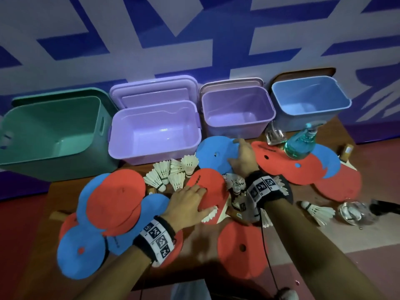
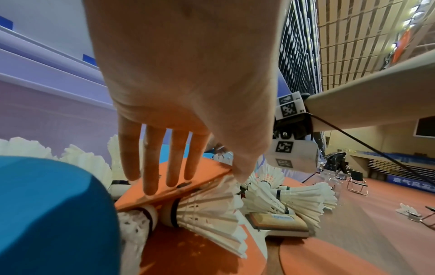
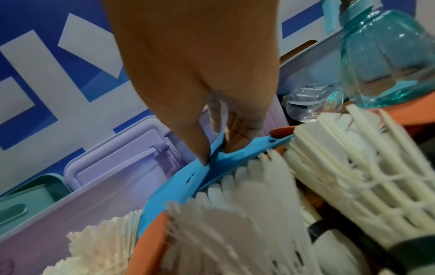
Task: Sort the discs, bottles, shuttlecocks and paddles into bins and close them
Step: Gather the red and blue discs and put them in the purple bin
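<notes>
the left hand (image 1: 187, 203) lies flat with fingers spread and straight on a red disc (image 1: 205, 187) near the middle of the table (image 1: 194, 245); in the left wrist view the fingertips (image 2: 150, 188) press the disc's top while the thumb touches its edge, and the disc is propped on shuttlecocks (image 2: 207, 214). the right hand (image 1: 243, 156) reaches farther in and pinches the far edge of a blue disc (image 1: 214, 154), thumb on one side and fingers curled on the other, bending the rim, as the right wrist view shows (image 3: 219, 156). this blue disc lies just in front of the two purple bins. four open bins stand in a row along the far side: a green bin (image 1: 13, 118) at left, a large purple bin (image 1: 116, 148), a smaller purple bin (image 1: 268, 122) and a blue bin (image 1: 344, 100) at right. more red and blue discs overlap at left and right. a cluster of shuttlecocks (image 1: 171, 172) sits between the large purple bin and the left hand. a teal spray bottle (image 1: 299, 146) stands on a red disc to the right, with a clear bottle (image 1: 273, 136) just behind it.
</notes>
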